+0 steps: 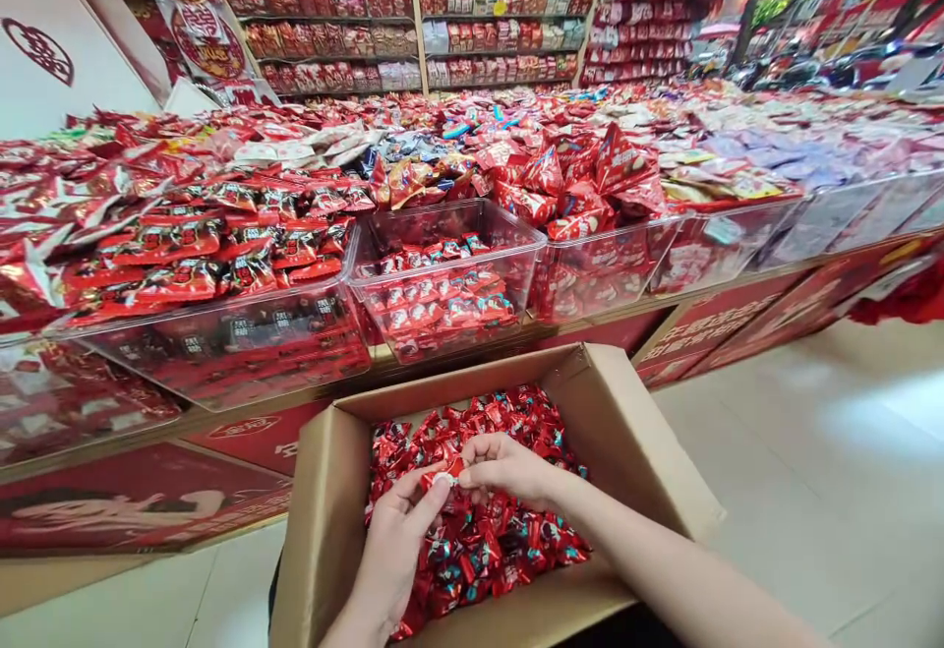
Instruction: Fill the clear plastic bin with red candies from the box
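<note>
Both my hands are over an open cardboard box [649, 432] that holds many small red wrapped candies [508, 540]. Between my left hand [402, 520] and my right hand [501, 471] is one red wrapped candy [441, 476]. My left thumb presses on its face, with the fingers underneath. The right thumb and forefinger pinch the candy's right end. Just beyond the box stands a clear plastic bin [449, 274], partly filled with neatly laid red and teal candies of a similar look.
Heaped bins flank the clear one: red and black packets [184, 255] to the left, red triangular packs [582, 176] to the right. Stocked shelves [413, 29] line the back. Pale floor tiles [796, 471] lie to the right, below the printed red display base [723, 324].
</note>
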Action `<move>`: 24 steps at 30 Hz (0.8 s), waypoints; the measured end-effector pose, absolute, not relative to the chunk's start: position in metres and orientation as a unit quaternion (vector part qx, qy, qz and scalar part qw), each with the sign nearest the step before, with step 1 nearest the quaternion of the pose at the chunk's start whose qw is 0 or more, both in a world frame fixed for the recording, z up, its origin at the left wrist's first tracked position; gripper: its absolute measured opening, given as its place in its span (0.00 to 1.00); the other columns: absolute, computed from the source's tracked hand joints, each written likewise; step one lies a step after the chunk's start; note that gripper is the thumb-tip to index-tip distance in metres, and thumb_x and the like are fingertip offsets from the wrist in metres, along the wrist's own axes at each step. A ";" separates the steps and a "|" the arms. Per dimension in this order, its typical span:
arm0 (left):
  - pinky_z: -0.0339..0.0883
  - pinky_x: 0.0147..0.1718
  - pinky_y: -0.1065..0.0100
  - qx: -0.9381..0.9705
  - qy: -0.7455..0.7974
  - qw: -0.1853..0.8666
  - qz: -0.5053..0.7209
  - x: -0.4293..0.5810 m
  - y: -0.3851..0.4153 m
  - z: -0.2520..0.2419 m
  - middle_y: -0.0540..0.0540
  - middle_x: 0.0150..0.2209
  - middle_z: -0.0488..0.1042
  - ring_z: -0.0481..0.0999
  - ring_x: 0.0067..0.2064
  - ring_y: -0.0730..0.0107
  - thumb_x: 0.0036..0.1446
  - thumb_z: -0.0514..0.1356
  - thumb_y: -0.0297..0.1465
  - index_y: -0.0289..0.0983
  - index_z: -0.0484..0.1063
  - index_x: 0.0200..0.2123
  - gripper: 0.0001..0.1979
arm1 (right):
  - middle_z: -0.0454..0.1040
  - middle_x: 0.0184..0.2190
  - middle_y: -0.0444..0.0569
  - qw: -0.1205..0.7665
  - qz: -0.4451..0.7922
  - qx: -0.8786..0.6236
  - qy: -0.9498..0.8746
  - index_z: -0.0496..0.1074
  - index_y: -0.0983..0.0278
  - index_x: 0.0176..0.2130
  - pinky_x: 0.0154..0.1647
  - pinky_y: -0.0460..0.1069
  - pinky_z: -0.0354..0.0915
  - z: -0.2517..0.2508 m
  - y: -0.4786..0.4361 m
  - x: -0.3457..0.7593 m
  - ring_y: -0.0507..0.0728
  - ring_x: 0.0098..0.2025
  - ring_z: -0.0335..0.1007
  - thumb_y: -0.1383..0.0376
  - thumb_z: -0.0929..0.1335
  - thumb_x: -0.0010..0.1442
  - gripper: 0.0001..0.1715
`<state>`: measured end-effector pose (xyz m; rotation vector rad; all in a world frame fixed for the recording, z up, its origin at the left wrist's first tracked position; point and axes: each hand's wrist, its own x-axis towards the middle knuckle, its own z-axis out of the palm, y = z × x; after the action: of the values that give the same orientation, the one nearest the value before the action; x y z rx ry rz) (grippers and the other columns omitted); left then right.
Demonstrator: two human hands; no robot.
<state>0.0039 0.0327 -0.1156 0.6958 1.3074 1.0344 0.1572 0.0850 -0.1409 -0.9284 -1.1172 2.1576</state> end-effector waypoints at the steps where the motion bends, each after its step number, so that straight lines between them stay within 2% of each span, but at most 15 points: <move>1: 0.61 0.28 0.75 0.295 0.560 0.627 0.455 0.004 0.033 -0.116 0.47 0.32 0.77 0.70 0.30 0.74 0.40 0.64 0.36 0.36 0.74 0.37 0.18 | 0.69 0.18 0.41 0.283 0.799 -0.340 -0.407 0.64 0.69 0.24 0.22 0.42 0.58 -0.142 0.085 0.156 0.45 0.19 0.62 0.61 0.72 0.38 0.17; 6: 0.62 0.29 0.73 0.252 0.530 0.663 0.465 0.005 0.034 -0.117 0.46 0.30 0.76 0.72 0.32 0.72 0.42 0.63 0.36 0.35 0.74 0.37 0.16 | 0.70 0.19 0.42 0.319 0.821 -0.319 -0.351 0.64 0.69 0.24 0.24 0.42 0.58 -0.145 0.083 0.150 0.46 0.21 0.64 0.64 0.72 0.40 0.15; 11: 0.63 0.29 0.73 0.242 0.539 0.663 0.459 0.003 0.034 -0.122 0.46 0.33 0.76 0.73 0.34 0.71 0.44 0.62 0.37 0.37 0.73 0.39 0.17 | 0.67 0.17 0.40 0.331 0.807 -0.338 -0.354 0.63 0.68 0.23 0.23 0.42 0.58 -0.144 0.082 0.147 0.45 0.19 0.62 0.63 0.73 0.38 0.17; 16: 0.62 0.28 0.76 0.259 0.580 0.623 0.457 -0.001 0.034 -0.129 0.48 0.27 0.77 0.71 0.30 0.73 0.36 0.67 0.35 0.35 0.76 0.31 0.15 | 0.67 0.20 0.40 0.330 0.776 -0.336 -0.419 0.64 0.68 0.26 0.25 0.43 0.58 -0.142 0.079 0.144 0.45 0.21 0.61 0.59 0.73 0.37 0.20; 21: 0.61 0.23 0.75 0.245 0.569 0.637 0.459 -0.003 0.038 -0.129 0.48 0.20 0.75 0.70 0.25 0.72 0.30 0.67 0.42 0.34 0.76 0.25 0.18 | 0.63 0.16 0.40 0.335 0.735 -0.380 -0.451 0.63 0.69 0.22 0.23 0.43 0.54 -0.138 0.077 0.142 0.44 0.20 0.55 0.52 0.72 0.37 0.24; 24: 0.59 0.19 0.76 0.238 0.564 0.644 0.459 -0.003 0.040 -0.128 0.50 0.16 0.72 0.68 0.21 0.76 0.28 0.67 0.43 0.35 0.75 0.22 0.18 | 0.65 0.21 0.43 0.333 0.645 -0.388 -0.568 0.65 0.69 0.26 0.25 0.43 0.56 -0.129 0.076 0.145 0.46 0.23 0.58 0.50 0.70 0.41 0.24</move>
<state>-0.0032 0.0396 -0.1277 0.5412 1.2836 1.0464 0.1449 0.0759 -0.1290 -1.0133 -1.4835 1.6837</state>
